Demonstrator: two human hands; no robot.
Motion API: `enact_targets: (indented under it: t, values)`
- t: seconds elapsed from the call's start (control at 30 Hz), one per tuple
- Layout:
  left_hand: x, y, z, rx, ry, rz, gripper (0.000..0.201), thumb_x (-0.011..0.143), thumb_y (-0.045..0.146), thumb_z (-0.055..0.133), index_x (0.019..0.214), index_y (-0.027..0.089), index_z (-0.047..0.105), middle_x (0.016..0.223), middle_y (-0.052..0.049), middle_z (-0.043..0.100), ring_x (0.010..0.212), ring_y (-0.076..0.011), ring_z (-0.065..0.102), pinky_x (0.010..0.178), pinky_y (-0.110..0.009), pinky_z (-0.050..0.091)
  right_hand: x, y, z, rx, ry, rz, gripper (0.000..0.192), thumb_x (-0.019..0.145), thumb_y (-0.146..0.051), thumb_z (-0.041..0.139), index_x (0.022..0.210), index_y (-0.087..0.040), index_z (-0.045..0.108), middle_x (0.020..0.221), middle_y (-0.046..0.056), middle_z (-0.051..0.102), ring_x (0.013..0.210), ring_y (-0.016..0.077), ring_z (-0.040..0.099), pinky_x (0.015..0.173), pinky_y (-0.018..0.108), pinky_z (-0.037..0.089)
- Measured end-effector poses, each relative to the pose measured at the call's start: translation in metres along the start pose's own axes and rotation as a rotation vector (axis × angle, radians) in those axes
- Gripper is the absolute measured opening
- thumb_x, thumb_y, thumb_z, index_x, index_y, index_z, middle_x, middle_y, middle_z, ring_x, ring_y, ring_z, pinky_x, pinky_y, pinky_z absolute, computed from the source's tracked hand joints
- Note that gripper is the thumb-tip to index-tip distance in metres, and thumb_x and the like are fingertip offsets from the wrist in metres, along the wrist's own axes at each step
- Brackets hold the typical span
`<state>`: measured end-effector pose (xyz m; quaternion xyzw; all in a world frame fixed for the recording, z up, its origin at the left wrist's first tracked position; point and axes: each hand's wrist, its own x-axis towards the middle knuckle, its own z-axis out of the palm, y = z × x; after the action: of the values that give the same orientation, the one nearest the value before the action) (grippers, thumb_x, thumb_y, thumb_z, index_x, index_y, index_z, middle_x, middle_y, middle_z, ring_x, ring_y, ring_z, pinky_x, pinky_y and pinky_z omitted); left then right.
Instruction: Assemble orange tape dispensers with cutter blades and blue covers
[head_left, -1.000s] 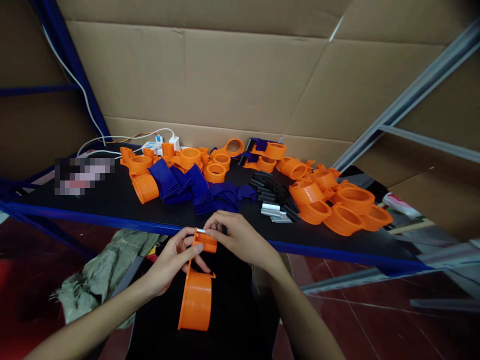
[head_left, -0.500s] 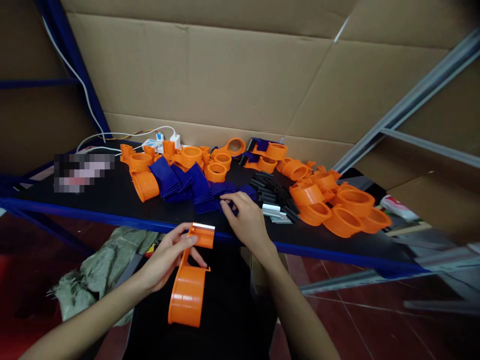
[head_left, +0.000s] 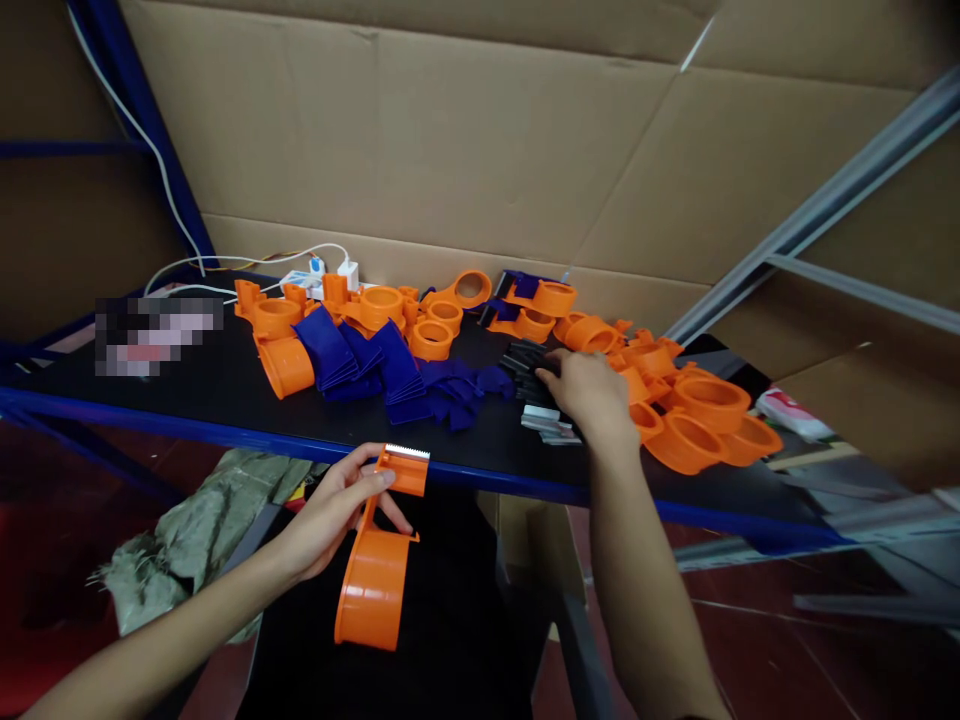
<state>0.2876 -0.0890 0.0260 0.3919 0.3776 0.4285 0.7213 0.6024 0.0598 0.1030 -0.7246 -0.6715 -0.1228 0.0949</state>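
My left hand (head_left: pixel 341 510) is closed around the narrow arm of an orange tape dispenser (head_left: pixel 375 590), held in front of the table edge. Its toothed metal blade faces up and its round hub hangs lowest. At the table, my right hand (head_left: pixel 592 390) reaches over a heap of black plastic pieces (head_left: pixel 529 360), thumb and forefinger apart among them. The other fingers are hidden behind the hand. Just below lie several silvery toothed blades (head_left: pixel 541 415). Left of these are small blue pieces (head_left: pixel 457 385) and stacked blue flaps (head_left: pixel 401 370).
Orange dispenser bodies (head_left: pixel 686 440) are heaped on the right, with more orange bodies (head_left: pixel 285 365) at the left. Dispensers with blue flaps (head_left: pixel 536 295) lie at the back. A power strip (head_left: pixel 304 283) with white cables stands near the cardboard wall (head_left: pixel 450 150).
My right hand has moved right, from the small blue pieces to the black ones. My left hand keeps the dispenser almost in the same place.
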Motion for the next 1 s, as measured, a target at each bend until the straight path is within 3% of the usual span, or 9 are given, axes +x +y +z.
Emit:
enact_targets:
  t: [0.1, 0.23, 0.33, 0.4, 0.47, 0.53, 0.6, 0.8, 1.0]
  values:
    - [-0.001, 0.0, 0.001, 0.001, 0.001, -0.001, 0.044, 0.09, 0.038, 0.063, 0.127, 0.019, 0.05, 0.07, -0.008, 0.073, 0.064, -0.0245, 0.072, 0.056, -0.027, 0.052, 0.005, 0.012, 0.003, -0.026, -0.036, 0.033, 0.031, 0.09, -0.04, 0.061, 0.112, -0.02, 0.072, 0.102, 0.013, 0.072, 0.094, 0.0277, 0.065, 0.068, 0.033, 0.045]
    - [-0.002, 0.002, 0.001, -0.013, 0.009, 0.005, 0.046, 0.089, 0.04, 0.064, 0.127, 0.019, 0.05, 0.07, -0.008, 0.073, 0.065, -0.0263, 0.073, 0.054, -0.028, 0.052, 0.002, 0.008, 0.008, -0.036, 0.007, -0.003, 0.026, 0.089, -0.031, 0.061, 0.107, -0.018, 0.073, 0.099, 0.014, 0.072, 0.092, 0.0268, 0.067, 0.071, 0.033, 0.045]
    - [-0.002, 0.003, 0.0, -0.028, 0.007, 0.017, 0.045, 0.09, 0.039, 0.064, 0.127, 0.018, 0.05, 0.069, -0.008, 0.073, 0.066, -0.0259, 0.073, 0.053, -0.027, 0.052, -0.006, 0.003, 0.004, 0.038, 0.139, -0.009, 0.029, 0.091, -0.03, 0.057, 0.111, -0.014, 0.072, 0.103, 0.018, 0.071, 0.098, 0.0295, 0.065, 0.077, 0.037, 0.047]
    - [-0.002, 0.004, 0.001, -0.04, 0.001, 0.027, 0.043, 0.09, 0.038, 0.064, 0.126, 0.019, 0.051, 0.071, -0.008, 0.074, 0.067, -0.0256, 0.073, 0.055, -0.027, 0.053, -0.018, -0.002, -0.005, 0.239, 0.237, -0.077, 0.032, 0.093, -0.031, 0.055, 0.114, -0.014, 0.071, 0.104, 0.016, 0.071, 0.097, 0.0276, 0.065, 0.079, 0.037, 0.048]
    - [-0.002, 0.003, 0.003, -0.064, 0.008, 0.045, 0.04, 0.09, 0.038, 0.065, 0.124, 0.02, 0.052, 0.079, -0.01, 0.075, 0.073, -0.0273, 0.075, 0.059, -0.03, 0.056, -0.036, -0.01, -0.017, 0.541, 0.177, -0.244, 0.033, 0.094, -0.034, 0.055, 0.117, -0.017, 0.071, 0.105, 0.012, 0.071, 0.089, 0.0226, 0.065, 0.075, 0.034, 0.05]
    - [-0.003, 0.002, 0.005, -0.086, 0.033, 0.076, 0.039, 0.09, 0.037, 0.066, 0.122, 0.021, 0.052, 0.094, -0.011, 0.076, 0.083, -0.0298, 0.076, 0.065, -0.033, 0.058, -0.058, -0.024, -0.03, 0.808, -0.014, -0.435, 0.032, 0.095, -0.037, 0.056, 0.119, -0.021, 0.071, 0.109, 0.009, 0.069, 0.083, 0.0181, 0.065, 0.068, 0.029, 0.051]
    - [-0.004, 0.001, 0.007, -0.082, 0.06, 0.116, 0.039, 0.089, 0.036, 0.068, 0.122, 0.022, 0.053, 0.11, -0.013, 0.073, 0.092, -0.0313, 0.075, 0.067, -0.034, 0.059, -0.082, -0.043, -0.039, 0.934, -0.141, -0.55, 0.03, 0.095, -0.035, 0.058, 0.119, -0.024, 0.071, 0.111, 0.007, 0.068, 0.082, 0.016, 0.065, 0.067, 0.028, 0.052]
    - [-0.006, 0.0, 0.011, -0.102, 0.038, 0.175, 0.037, 0.088, 0.033, 0.07, 0.12, 0.022, 0.054, 0.124, -0.014, 0.068, 0.094, -0.03, 0.075, 0.058, -0.026, 0.057, -0.119, -0.097, -0.039, 0.879, -0.094, -0.57, 0.019, 0.092, -0.028, 0.065, 0.109, -0.025, 0.072, 0.096, 0.004, 0.072, 0.088, 0.0181, 0.064, 0.079, 0.031, 0.051]
    - [-0.005, 0.0, 0.013, -0.097, 0.055, 0.188, 0.037, 0.088, 0.035, 0.069, 0.12, 0.022, 0.054, 0.121, -0.014, 0.07, 0.089, -0.0285, 0.076, 0.054, -0.024, 0.054, -0.12, -0.099, -0.038, 0.871, -0.033, -0.614, 0.018, 0.095, -0.026, 0.061, 0.11, -0.026, 0.071, 0.108, 0.005, 0.072, 0.1, 0.0211, 0.063, 0.087, 0.036, 0.05]
